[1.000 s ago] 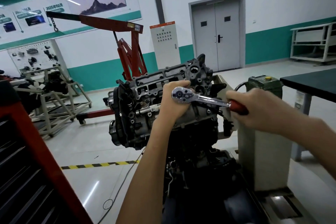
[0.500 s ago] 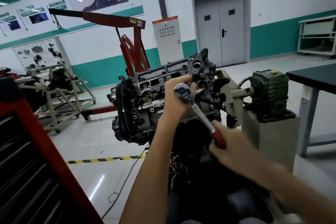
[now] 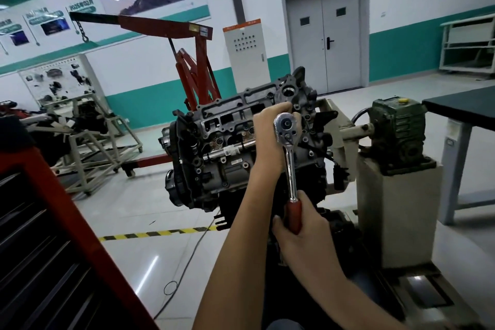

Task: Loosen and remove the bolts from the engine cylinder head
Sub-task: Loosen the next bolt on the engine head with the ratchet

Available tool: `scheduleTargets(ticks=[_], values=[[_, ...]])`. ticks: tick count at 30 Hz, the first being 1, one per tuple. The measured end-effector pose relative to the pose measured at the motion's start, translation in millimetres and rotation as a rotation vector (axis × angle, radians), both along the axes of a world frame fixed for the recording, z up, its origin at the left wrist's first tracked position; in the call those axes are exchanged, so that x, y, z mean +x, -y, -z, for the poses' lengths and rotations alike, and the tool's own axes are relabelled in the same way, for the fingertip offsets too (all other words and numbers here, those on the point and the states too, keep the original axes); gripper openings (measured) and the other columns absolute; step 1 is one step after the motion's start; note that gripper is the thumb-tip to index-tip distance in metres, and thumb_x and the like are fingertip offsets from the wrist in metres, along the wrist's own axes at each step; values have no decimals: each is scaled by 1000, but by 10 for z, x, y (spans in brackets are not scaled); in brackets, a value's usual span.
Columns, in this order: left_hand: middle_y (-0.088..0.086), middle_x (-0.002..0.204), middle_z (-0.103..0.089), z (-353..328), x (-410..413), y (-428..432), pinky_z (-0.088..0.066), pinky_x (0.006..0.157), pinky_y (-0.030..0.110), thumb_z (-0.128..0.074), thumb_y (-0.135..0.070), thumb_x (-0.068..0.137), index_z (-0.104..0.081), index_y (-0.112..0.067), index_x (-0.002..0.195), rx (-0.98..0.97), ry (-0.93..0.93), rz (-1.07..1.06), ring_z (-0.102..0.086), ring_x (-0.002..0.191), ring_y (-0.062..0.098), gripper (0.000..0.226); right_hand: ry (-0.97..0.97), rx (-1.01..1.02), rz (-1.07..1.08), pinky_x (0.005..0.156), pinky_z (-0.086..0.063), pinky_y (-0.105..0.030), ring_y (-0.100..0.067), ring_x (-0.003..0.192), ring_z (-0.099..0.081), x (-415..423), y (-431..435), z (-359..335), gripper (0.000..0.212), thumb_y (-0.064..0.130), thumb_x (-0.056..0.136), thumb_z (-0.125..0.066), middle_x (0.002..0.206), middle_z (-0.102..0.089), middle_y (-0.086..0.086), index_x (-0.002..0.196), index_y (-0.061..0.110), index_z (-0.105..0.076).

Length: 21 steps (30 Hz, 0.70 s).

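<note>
The grey engine cylinder head sits tilted on a stand in the middle of the view. A chrome ratchet wrench with a red handle points straight down from its round head, which is set against the cylinder head's right part. My left hand curls round the ratchet's head from behind and steadies it. My right hand grips the red handle below. The bolt under the ratchet is hidden by the tool and my left hand.
A green gearbox on a beige pedestal stands right of the engine. A dark table is at far right. A red tool cabinet fills the lower left. A red engine crane stands behind.
My right hand has swung the ratchet handle clockwise, from pointing right to hanging straight down. My left hand stays on the ratchet's head. The camera has shifted slightly.
</note>
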<state>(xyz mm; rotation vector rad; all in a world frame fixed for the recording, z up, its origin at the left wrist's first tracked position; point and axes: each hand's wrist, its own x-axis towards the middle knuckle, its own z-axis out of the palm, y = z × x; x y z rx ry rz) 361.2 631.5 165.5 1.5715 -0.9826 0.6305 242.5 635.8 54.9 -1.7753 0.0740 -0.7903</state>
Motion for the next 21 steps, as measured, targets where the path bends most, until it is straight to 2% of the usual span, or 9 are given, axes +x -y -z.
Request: scheduleTargets(ticks=[2, 4, 6, 8, 12, 14, 16, 19, 21], values=[[-4, 50, -26, 16, 24, 4, -22, 51, 26, -57, 12, 75, -28, -19, 53, 2, -4, -24, -21, 49, 3, 48, -6, 14, -35, 42, -41, -26, -7, 39, -41, 0, -24, -12, 25, 4, 81, -58, 51, -45, 3, 73, 22, -42], [-2, 49, -30, 57, 53, -65, -23, 50, 26, -57, 10, 80, -32, -17, 51, 8, -25, 49, -25, 48, 8, 47, -37, -102, -64, 41, -40, -21, -8, 40, -43, -63, 194, -93, 25, 0, 80, -59, 52, -44, 2, 77, 18, -42], [3, 51, -33, 70, 73, -168, -25, 51, 28, -57, 7, 83, -42, -5, 52, 40, -26, 101, -30, 51, 12, 37, -85, -385, -46, 42, -39, -15, -9, 41, -46, -154, 573, -253, 30, -1, 77, -61, 55, -49, -1, 83, 23, -45], [8, 53, -34, 27, 96, -254, -25, 51, 29, -57, 1, 80, -47, 6, 55, 99, -2, 132, -31, 54, 15, 27, -128, -701, -38, 42, -45, -20, -10, 41, -51, -199, 992, -539, 23, -1, 77, -61, 56, -53, 2, 88, 18, -52], [3, 51, -32, -55, 124, -315, -22, 50, 27, -54, 2, 75, -38, -4, 51, 225, 84, 126, -28, 52, 12, 30, -89, -1126, 149, 39, -46, -24, -1, 42, -49, -151, 1409, -1038, 26, 5, 77, -60, 52, -44, 15, 80, 24, -43], [5, 54, -36, -11, 117, -315, -25, 50, 29, -54, 1, 75, -44, 1, 51, 127, 66, 136, -32, 55, 13, 25, -99, -1052, 142, 40, -47, -22, -1, 43, -50, -129, 1330, -906, 19, 3, 77, -60, 56, -51, 11, 86, 17, -50], [7, 55, -36, 40, 105, -298, -25, 48, 35, -54, -1, 77, -44, -7, 56, 39, 29, 132, -32, 55, 15, 24, -103, -827, 108, 44, -43, -14, -1, 40, -47, -126, 1042, -565, 22, 2, 77, -63, 55, -52, 6, 91, 13, -51], [-4, 50, -33, 51, 101, -221, -25, 48, 25, -56, 1, 81, -36, -18, 53, -9, -19, 100, -29, 50, 7, 39, -32, -361, 64, 38, -31, -4, 1, 43, -50, -79, 420, -189, 28, 3, 78, -64, 51, -43, 9, 83, 24, -46], [-13, 50, -26, 40, 87, -184, -20, 46, 16, -56, 8, 83, -28, -25, 53, -9, -11, 79, -25, 46, 1, 52, 6, -150, 44, 37, -32, -6, 1, 43, -50, 24, 51, -58, 33, 4, 79, -63, 50, -43, 8, 77, 27, -41]])
